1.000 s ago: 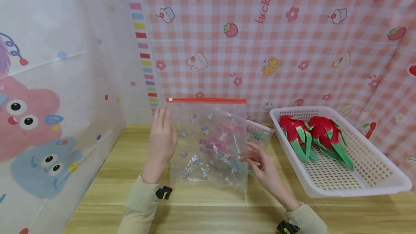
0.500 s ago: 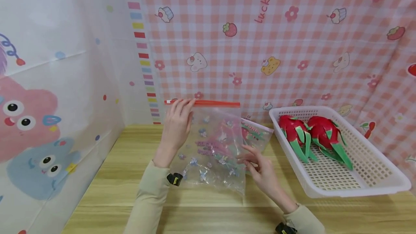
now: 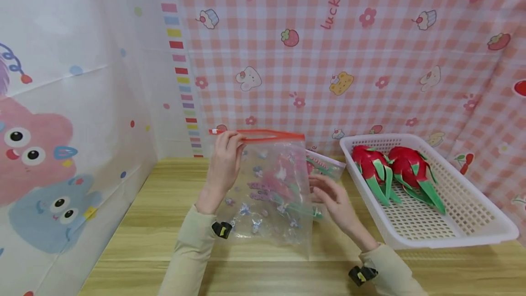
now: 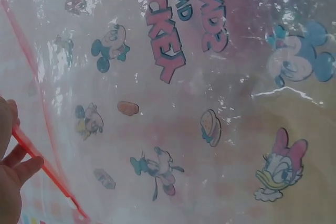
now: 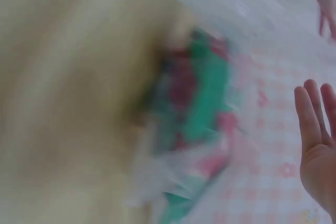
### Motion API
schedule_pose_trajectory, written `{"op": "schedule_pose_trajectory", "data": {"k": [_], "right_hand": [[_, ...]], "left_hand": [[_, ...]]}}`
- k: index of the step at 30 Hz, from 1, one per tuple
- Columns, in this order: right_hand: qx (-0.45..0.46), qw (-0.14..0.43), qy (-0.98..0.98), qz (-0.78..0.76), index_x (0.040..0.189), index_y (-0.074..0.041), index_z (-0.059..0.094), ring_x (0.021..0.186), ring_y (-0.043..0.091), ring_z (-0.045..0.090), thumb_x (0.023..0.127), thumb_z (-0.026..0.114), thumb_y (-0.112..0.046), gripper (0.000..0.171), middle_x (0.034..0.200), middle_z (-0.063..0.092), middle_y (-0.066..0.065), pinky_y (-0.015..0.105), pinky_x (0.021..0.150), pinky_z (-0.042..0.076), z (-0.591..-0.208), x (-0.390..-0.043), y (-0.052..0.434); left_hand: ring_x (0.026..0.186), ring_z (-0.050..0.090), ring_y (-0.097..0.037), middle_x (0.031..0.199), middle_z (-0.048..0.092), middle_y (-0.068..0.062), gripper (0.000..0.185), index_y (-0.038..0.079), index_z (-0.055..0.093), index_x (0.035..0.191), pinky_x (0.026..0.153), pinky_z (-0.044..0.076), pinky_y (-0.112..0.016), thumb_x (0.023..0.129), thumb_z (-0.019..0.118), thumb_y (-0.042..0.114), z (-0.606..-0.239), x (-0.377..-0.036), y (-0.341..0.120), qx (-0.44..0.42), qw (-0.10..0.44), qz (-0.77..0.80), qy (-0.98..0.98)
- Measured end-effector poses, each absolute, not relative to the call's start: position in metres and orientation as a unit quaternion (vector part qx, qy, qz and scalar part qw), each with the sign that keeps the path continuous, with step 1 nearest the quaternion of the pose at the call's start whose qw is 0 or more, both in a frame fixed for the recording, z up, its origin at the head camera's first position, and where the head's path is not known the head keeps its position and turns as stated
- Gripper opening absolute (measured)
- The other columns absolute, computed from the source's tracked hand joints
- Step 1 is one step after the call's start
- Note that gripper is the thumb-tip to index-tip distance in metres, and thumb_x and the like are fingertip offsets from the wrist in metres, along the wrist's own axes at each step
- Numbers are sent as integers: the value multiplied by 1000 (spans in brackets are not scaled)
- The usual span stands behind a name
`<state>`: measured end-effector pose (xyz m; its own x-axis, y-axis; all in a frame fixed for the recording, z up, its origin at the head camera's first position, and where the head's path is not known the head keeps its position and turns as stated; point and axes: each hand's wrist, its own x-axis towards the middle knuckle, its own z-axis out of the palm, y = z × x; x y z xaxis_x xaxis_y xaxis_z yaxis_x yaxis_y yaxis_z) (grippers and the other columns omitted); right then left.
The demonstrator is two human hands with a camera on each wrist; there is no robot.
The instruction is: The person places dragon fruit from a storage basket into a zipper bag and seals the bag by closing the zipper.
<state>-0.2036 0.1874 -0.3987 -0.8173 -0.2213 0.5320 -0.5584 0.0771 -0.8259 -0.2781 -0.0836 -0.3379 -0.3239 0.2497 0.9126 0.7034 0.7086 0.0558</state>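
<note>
At frame centre the left hand (image 3: pixel 223 161) pinches the zip bag (image 3: pixel 267 186) by its red seal; the right hand (image 3: pixel 334 202), fingers relaxed, should steady its side edge.

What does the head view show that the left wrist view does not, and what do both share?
Only the head view shows the white perforated plastic basket holding two red-and-green toy dragon fruits, the wooden table, and the open right hand by the bag's edge. Only the left wrist view makes the bag's printed cartoon duck and lettering plain. Both show the clear plastic zip bag with a red seal strip, pinched at that strip by the left hand.
</note>
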Motion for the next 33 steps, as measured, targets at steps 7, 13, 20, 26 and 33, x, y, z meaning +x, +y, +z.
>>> {"op": "schedule_pose_trajectory", "data": {"k": [7,13,20,26,33], "right_hand": [[179,0,-741,647,133,-2,50,100,5,62,100,45,-32,44,114,64,-8,28,81,56,-327,-248,186],[182,-117,-794,569,136,-5,51,134,27,43,99,43,-43,54,144,48,14,50,110,33,-276,-266,171],[125,-156,-835,512,127,-8,61,106,15,60,94,54,-38,45,136,56,10,31,88,51,-260,-269,158],[101,-132,-818,550,122,-6,65,74,4,63,91,59,-29,39,111,70,3,22,64,52,-263,-265,155],[98,-104,-805,575,119,4,64,54,3,58,91,59,-24,39,70,66,-11,20,54,51,-266,-255,149]], "left_hand": [[99,55,-30,104,57,-17,17,-5,59,104,86,50,-36,87,63,-2,-339,-273,-78,-347,505,-216,-760],[101,56,-30,103,57,-18,19,-6,59,104,87,51,-35,86,63,-2,-336,-270,-69,-381,504,-218,-744],[103,56,-31,104,59,-17,16,-3,60,103,90,49,-37,87,63,-1,-336,-266,-63,-386,499,-223,-743],[110,54,-32,114,56,-20,25,-5,56,114,93,49,-38,90,59,1,-336,-252,-53,-299,479,-280,-776],[140,25,-44,148,34,-27,55,-6,42,136,113,24,-57,98,46,34,-311,-220,-39,-77,232,-475,-845]]}}
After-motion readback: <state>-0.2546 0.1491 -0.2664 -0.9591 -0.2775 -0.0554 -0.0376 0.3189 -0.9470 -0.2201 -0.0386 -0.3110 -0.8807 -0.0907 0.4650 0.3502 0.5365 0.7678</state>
